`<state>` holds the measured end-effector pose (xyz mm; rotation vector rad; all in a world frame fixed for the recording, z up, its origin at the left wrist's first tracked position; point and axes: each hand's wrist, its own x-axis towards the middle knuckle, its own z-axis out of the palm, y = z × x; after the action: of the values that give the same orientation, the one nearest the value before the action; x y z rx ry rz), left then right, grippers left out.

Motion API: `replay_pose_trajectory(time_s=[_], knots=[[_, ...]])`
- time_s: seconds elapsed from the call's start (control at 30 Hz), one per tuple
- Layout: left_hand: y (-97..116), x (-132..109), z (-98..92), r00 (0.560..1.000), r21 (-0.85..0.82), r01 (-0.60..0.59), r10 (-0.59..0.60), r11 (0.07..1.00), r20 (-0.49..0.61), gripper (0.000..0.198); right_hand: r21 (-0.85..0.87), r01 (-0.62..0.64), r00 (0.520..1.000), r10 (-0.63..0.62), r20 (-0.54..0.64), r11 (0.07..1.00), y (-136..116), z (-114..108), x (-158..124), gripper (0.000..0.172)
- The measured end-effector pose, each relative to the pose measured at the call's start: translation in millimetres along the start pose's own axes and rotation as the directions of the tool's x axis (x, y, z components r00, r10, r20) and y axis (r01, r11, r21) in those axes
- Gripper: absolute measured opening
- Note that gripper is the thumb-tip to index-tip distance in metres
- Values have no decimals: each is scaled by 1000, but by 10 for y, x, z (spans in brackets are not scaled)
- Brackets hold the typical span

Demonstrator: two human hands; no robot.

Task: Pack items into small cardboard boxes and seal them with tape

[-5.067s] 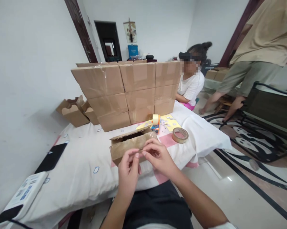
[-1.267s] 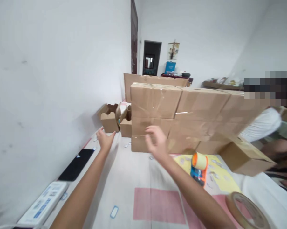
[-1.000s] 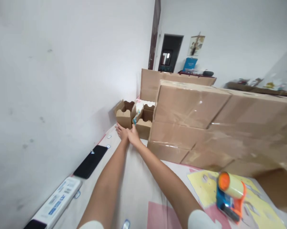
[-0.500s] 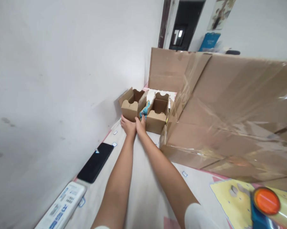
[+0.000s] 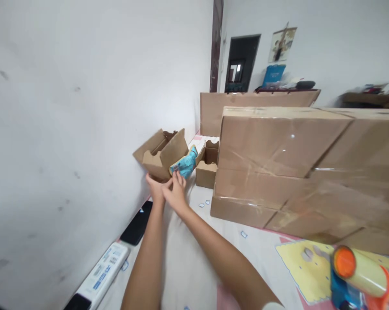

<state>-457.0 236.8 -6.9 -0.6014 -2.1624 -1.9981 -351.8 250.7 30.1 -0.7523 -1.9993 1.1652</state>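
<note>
A small open cardboard box (image 5: 154, 160) is tilted against the white wall, its flaps spread. My left hand (image 5: 156, 188) grips its near lower edge, with the fingers partly hidden beneath it. Close beside it, my right hand (image 5: 176, 193) has its fingers closed on the near end of a crinkled blue packet (image 5: 187, 164), which lies along the box's right side. A second open cardboard box (image 5: 206, 174) stands upright to the right, apart from both hands.
Large taped cardboard boxes (image 5: 262, 150) form a barrier on the right. Along the wall at left lie a black phone (image 5: 136, 226) and a long white box (image 5: 102, 269). An orange-and-cream cylindrical object (image 5: 359, 267) sits at lower right on the patterned cloth (image 5: 188, 258).
The left small box has shifted left and tilted, away from the second box. The blue packet has come out from between them with my right hand. The camera view has also shifted.
</note>
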Motion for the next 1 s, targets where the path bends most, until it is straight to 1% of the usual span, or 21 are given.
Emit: replay_pose_trajectory(time_s=[0.07,0.13,0.2,0.27,0.3,0.33,0.37,0.4,0.43,0.47,0.5,0.57,0.63,0.7,0.73,0.83,0.9,0.93,1.0], knots=[[170,-105,-375,1000,-54,-19,20,998,16,118,-36,91,996,-90,22,995,-207,0,-346,81],[343,-292,-826,999,-77,-36,37,996,18,118,-33,137,990,-136,23,990,-430,5,-773,77],[483,-576,-1323,999,-64,-45,45,997,-6,118,-7,167,985,-167,36,986,-635,8,-1290,75],[568,-944,-1802,999,-42,-35,33,999,-35,119,16,171,982,-172,73,985,-781,-6,-1880,76],[592,-1150,-2010,1000,-33,-11,10,999,-28,119,17,164,981,-165,103,986,-824,-28,-2186,80],[609,-1362,-2186,1000,-19,18,-18,1000,4,119,5,152,979,-151,138,988,-845,-63,-2486,85],[623,-1572,-2324,998,-1,45,-45,999,50,117,-21,137,976,-131,175,990,-843,-115,-2769,90],[636,-1773,-2418,992,19,64,-66,998,110,115,-63,120,973,-105,207,991,-822,-183,-3026,96],[650,-1958,-2468,982,38,67,-72,997,175,113,-117,102,970,-73,231,988,-785,-267,-3249,101],[667,-2124,-2473,967,51,52,-63,997,247,112,-180,80,970,-35,241,980,-734,-364,-3433,103],[685,-2267,-2438,947,55,25,-41,998,318,113,-244,55,973,3,230,968,-676,-473,-3576,103],[725,-2485,-2262,892,30,-29,13,999,451,114,-350,10,984,53,169,937,-554,-706,-3747,100],[763,-2631,-1984,829,-23,-46,51,999,557,115,-404,-10,995,51,90,915,-445,-932,-3802,98],[804,-2733,-1654,770,-76,-26,68,997,635,116,-423,-38,999,45,6,905,-350,-1121,-3798,98],[829,-2773,-1485,731,-96,-16,77,995,678,118,-429,-63,998,51,-41,901,-303,-1200,-3791,98],[909,-2834,-1029,571,-137,-15,121,990,812,124,-432,-149,982,83,-167,890,-144,-1420,-3804,95],[940,-2818,-803,476,-153,-28,147,988,867,127,-400,-121,983,53,-177,908,-23,-1623,-3859,85],[938,-2796,-716,441,-154,-30,152,988,885,125,-376,-69,985,3,-172,924,33,-1761,-3897,76],[889,-2742,-589,380,-144,-14,138,990,915,113,-357,69,972,-143,-184,931,119,-2113,-3970,56]])
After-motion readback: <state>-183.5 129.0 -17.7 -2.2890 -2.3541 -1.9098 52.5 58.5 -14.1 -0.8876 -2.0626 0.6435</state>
